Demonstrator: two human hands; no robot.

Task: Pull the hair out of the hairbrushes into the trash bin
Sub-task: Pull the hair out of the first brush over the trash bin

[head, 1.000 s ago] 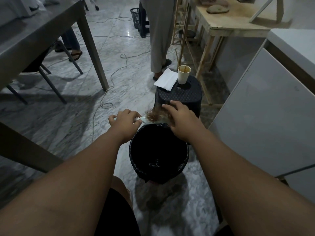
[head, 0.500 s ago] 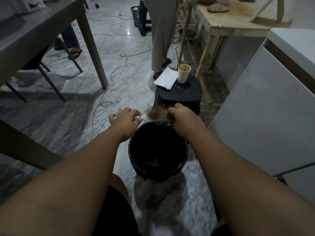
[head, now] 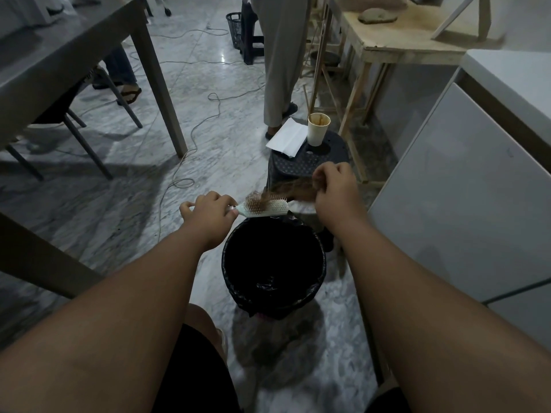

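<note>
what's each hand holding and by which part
Left hand grips the hairbrush by its handle; right hand pinches one end of the hair clump.

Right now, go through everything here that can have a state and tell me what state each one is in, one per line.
hairbrush: held level over the bin's far rim, bristles up, hair partly lifted off
clump of hair: pinched, one end still caught in the bristles
left hand: closed on the brush handle
right hand: shut on the hair
trash bin: open, black liner in
paper cup: upright on the stool

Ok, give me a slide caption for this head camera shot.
Left hand steadies a white hairbrush while right hand pulls brown hair above the black trash bin.
</note>
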